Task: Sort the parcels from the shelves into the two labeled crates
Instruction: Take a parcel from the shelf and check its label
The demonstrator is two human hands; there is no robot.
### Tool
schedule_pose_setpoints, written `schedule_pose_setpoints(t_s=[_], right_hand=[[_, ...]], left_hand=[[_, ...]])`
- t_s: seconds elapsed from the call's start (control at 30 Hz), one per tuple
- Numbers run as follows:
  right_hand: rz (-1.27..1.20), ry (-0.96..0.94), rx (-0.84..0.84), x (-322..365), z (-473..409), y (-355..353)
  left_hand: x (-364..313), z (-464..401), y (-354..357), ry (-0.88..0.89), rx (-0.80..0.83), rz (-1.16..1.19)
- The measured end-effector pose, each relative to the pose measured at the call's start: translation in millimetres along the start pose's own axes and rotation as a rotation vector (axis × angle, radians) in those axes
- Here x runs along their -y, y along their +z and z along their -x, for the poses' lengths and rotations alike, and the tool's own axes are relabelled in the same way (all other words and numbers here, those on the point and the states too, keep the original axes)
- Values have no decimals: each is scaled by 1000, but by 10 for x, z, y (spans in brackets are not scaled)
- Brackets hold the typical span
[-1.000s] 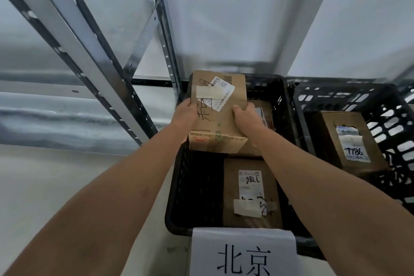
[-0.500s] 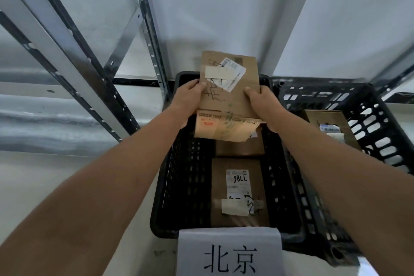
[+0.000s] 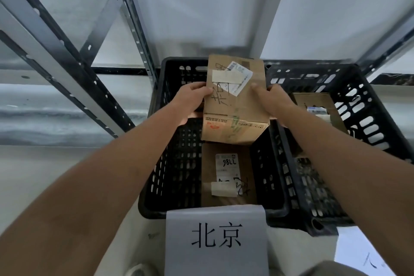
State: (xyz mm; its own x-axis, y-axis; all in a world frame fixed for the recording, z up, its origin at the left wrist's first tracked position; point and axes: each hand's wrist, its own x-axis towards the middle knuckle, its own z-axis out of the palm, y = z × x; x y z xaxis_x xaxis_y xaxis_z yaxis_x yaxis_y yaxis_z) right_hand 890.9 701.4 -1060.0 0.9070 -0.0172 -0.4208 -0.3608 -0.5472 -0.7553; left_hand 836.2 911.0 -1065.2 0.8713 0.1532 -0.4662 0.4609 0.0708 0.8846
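A cardboard parcel (image 3: 235, 98) was held above the left black crate (image 3: 179, 163) by both hands, one on each side. The left hand (image 3: 192, 101) was curled round its nine o'clock edge, thumb on top; the right hand (image 3: 272, 102) gripped the three o'clock edge likewise. A taped label (image 3: 237, 78) and handwriting were seen on the parcel's top face. Inside that crate, at six o'clock of the held parcel, a second parcel (image 3: 227, 175) marked with handwritten characters lay flat. A paper sign (image 3: 216, 240) hung on the crate's near wall. At three o'clock, a second black crate (image 3: 369, 123) stood just beside the first, with another parcel (image 3: 318, 105) inside it. Metal shelving (image 3: 56, 56) stood at ten o'clock.
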Motion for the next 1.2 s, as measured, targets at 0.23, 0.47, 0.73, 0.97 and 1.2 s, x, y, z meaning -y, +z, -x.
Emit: schedule_pose_setpoints(t_s=[0.23,0.47,0.73,0.97,1.2], right_hand=[[74,-30,32,-37,70,-36],[300,-200,-47,274,265,99],[594,-143,-54,393,418,401],[618,-89,-73,210,448,497],[612,-21,-94,86,476,555]], left_hand=[[55,58,-71,-18,73,-15],[-96,52,-45,131,95,101],[54,84,-146,104,117,223],[143,77,-92,66,71,216],[251,82,-4,62,77,164]])
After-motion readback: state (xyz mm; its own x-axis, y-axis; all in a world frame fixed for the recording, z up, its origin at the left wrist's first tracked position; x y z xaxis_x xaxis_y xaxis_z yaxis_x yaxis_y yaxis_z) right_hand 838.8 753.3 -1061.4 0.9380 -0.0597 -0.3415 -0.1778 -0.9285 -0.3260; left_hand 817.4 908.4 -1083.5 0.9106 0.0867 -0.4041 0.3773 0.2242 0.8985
